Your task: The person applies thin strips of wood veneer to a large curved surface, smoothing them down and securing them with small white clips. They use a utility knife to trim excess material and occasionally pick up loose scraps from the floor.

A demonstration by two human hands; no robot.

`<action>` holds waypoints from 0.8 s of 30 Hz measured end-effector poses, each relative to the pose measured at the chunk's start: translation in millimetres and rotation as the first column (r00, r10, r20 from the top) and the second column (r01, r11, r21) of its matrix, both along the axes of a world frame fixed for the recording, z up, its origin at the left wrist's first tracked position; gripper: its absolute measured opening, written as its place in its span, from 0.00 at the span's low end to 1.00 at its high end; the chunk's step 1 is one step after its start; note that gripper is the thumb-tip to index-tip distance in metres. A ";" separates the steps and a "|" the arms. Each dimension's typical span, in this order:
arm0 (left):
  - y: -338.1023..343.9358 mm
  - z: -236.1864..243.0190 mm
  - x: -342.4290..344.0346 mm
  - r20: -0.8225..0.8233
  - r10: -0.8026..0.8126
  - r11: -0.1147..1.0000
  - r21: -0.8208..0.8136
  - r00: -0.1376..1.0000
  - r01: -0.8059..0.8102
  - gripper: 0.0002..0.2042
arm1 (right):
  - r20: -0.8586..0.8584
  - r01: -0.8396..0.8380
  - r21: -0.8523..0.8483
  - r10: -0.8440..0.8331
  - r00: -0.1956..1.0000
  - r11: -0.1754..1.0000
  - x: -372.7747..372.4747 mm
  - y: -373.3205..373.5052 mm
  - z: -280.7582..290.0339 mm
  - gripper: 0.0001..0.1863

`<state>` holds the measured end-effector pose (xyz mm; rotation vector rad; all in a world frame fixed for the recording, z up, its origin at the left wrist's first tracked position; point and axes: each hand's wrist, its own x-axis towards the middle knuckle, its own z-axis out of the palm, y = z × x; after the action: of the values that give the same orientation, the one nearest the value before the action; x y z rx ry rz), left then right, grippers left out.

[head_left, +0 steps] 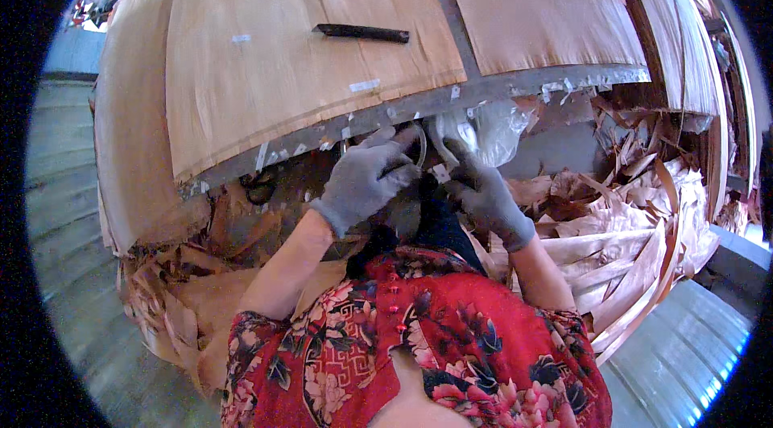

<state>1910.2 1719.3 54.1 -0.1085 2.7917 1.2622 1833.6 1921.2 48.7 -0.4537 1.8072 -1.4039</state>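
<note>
Both my hands wear grey gloves and meet just below the near edge of a worktop (483,90). My left hand (362,178) is closed, its fingers curled beside a pale curved rim (423,146) whose kind I cannot make out. My right hand (485,194) is closed too, with a small white piece (440,173) at its fingertips. What either hand grips is hidden in shadow. Just beyond my right hand hangs a crumpled clear plastic bag (501,134). Above, a wide veneer sheet (274,74) covers the worktop, with a long dark bar (362,33) lying on it.
Another veneer sheet (547,9) lies to the right, across a narrow gap. White tape bits (365,85) stick to the sheet and worktop edge. Torn veneer scraps (604,243) heap under the worktop on both sides. Ridged pale flooring (72,227) shows at left.
</note>
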 end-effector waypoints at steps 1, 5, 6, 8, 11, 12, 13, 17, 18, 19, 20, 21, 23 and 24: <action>3.4 3.6 -0.1 -0.100 -0.027 0.997 -0.077 0.995 0.019 0.17 | -0.010 -0.048 0.014 0.048 0.999 0.999 2.3 -5.7 6.6 0.30; -0.6 -13.7 12.5 0.191 -0.143 0.965 0.243 0.971 0.095 0.16 | -0.086 -0.238 0.005 0.238 0.968 0.971 13.2 -12.0 -11.1 0.27; 0.4 -20.0 18.3 0.249 -0.109 0.949 0.314 0.962 0.026 0.14 | 0.005 -0.263 -0.019 0.263 0.965 0.965 16.6 -13.7 -14.6 0.27; -3.2 -25.7 27.8 0.258 -0.163 0.950 0.301 0.952 0.081 0.15 | -0.139 -0.359 0.025 0.359 0.923 0.933 21.1 -17.6 -19.8 0.27; -10.5 -34.9 39.6 0.418 -0.255 0.939 0.324 0.872 0.118 0.17 | 0.008 -0.462 -0.055 0.463 0.886 0.885 23.9 -24.1 -21.9 0.25; -11.4 -30.7 42.8 0.481 -0.268 0.919 0.387 0.834 0.072 0.17 | 0.052 -0.486 -0.031 0.488 0.872 0.873 24.1 -24.3 -26.5 0.22; -11.8 -28.7 46.0 0.539 -0.287 0.895 0.445 0.792 0.021 0.17 | 0.055 -0.511 -0.006 0.510 0.858 0.860 22.6 -25.3 -28.5 0.21; -6.1 -77.1 64.2 0.462 -0.008 0.868 0.443 0.887 -0.224 0.18 | -0.226 -0.542 0.088 0.547 0.806 0.836 -1.8 -24.6 -43.9 0.18; -6.6 -88.3 62.7 0.453 0.127 0.877 0.364 0.882 -0.313 0.17 | -0.216 -0.444 0.167 0.472 0.855 0.881 -15.5 -22.9 -39.2 0.17; -9.4 -97.1 56.8 0.432 0.260 0.871 0.282 0.864 -0.403 0.15 | -0.365 -0.338 0.302 0.435 0.823 0.892 -28.0 -20.2 -37.8 0.19; -11.8 -105.5 50.3 0.400 0.388 0.847 0.201 0.831 -0.492 0.14 | -0.466 -0.220 0.408 0.410 0.784 0.886 -35.5 -20.4 -32.0 0.21; -13.2 -115.8 43.2 0.491 0.430 0.795 0.191 0.757 -0.576 0.14 | -0.547 -0.085 0.503 0.393 0.739 0.860 -43.7 -20.5 -25.3 0.22; -15.9 -130.6 25.4 0.654 0.488 0.675 0.137 0.578 -0.725 0.14 | -0.810 0.185 0.568 0.505 0.298 0.802 -46.0 -17.2 -37.4 0.24; -13.6 -130.8 8.8 0.612 0.533 0.750 -0.021 0.585 -0.661 0.15 | -0.785 0.140 0.618 0.596 0.169 0.774 -35.0 -13.5 -55.4 0.25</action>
<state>1919.0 1705.7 -76.7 -1.3033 2.0877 1.3057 1798.6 1907.7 -6.7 -1.5016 2.8153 -0.0160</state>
